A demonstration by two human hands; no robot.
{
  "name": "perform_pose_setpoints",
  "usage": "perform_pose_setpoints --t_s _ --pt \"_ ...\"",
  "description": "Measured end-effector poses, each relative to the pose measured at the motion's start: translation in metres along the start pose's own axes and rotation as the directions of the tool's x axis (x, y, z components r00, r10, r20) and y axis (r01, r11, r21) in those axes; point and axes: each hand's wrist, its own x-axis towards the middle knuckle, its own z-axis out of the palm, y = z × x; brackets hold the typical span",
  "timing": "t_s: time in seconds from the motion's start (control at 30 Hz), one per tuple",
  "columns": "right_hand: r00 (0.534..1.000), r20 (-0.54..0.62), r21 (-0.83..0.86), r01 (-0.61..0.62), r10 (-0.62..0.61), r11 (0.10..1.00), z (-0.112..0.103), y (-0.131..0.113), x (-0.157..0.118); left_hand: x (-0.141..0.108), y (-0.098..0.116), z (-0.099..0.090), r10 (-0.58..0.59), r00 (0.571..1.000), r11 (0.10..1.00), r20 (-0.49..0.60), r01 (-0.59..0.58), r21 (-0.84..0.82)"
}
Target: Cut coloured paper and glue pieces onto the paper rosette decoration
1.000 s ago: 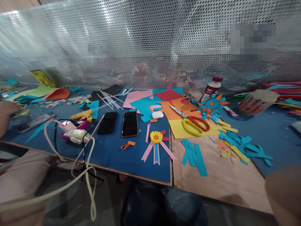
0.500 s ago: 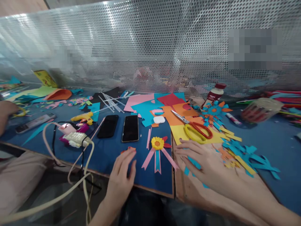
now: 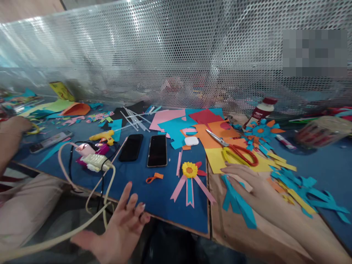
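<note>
My left hand (image 3: 121,223) is palm up at the table's front edge, fingers apart and holding nothing. A small looped orange paper strip (image 3: 154,177) lies beyond its fingertips. On the right, my right hand (image 3: 247,183) reaches over blue paper strips (image 3: 239,203), its fingertips at or just above them; whether it grips one cannot be made out. Between the hands rests a yellow paper flower (image 3: 189,170) with pink and blue ribbon tails and red petals at its right. Scissors with red and yellow handles (image 3: 233,151) lie just beyond my right hand on orange and yellow paper.
Two black phones (image 3: 131,147) (image 3: 157,150), a yellow glue gun (image 3: 103,136) and a power strip with cables (image 3: 95,161) are at the left. A bottle (image 3: 260,112), a blue-orange flower (image 3: 261,131) and a jar (image 3: 321,131) stand right. Another person's hand (image 3: 13,128) is far left.
My left hand has moved back toward me and turned palm up, uncovering the orange strip. More of the blue strips shows under my right hand. The view has shifted slightly.
</note>
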Motion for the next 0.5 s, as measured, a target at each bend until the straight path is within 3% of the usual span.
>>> perform_pose_setpoints --t_s 0.07,0.17,0.27,0.33,0.4,0.43,0.47,0.5 --pt "1.000 -0.016 -0.003 -0.012 0.012 1.000 -0.005 -0.002 0.001 -0.004 0.005 -0.003 -0.042 0.998 0.971 -0.044 0.030 -0.237" --pt "0.998 -0.041 -0.009 -0.048 0.047 0.999 -0.015 -0.005 0.002 -0.005 0.010 -0.006 -0.001 1.000 0.882 -0.015 -0.007 -0.472" --pt "0.998 -0.011 -0.053 -0.061 0.061 0.997 -0.021 -0.003 -0.002 -0.007 0.005 -0.012 0.007 0.983 0.849 0.184 0.092 -0.521" --pt "0.998 0.046 -0.113 -0.034 0.039 0.993 -0.021 -0.001 -0.008 -0.015 -0.004 -0.017 0.078 0.906 0.888 0.416 0.127 -0.443" --pt "0.996 0.088 -0.154 0.001 0.013 0.988 -0.018 0.000 -0.016 -0.032 -0.009 -0.022 0.254 0.724 0.953 0.641 -0.075 -0.293" --pt "0.994 0.106 -0.161 0.019 -0.002 0.987 -0.017 0.000 -0.020 -0.046 -0.009 -0.023 0.178 0.781 0.982 0.599 -0.181 -0.054" --pt "0.993 0.120 -0.161 0.033 -0.013 0.986 -0.015 -0.001 -0.023 -0.062 -0.007 -0.024 0.040 0.908 0.942 0.416 -0.173 0.288" --pt "0.991 0.132 -0.154 0.044 -0.024 0.987 -0.015 -0.002 -0.027 -0.080 -0.003 -0.022 -0.010 0.948 0.900 0.318 -0.129 0.415"
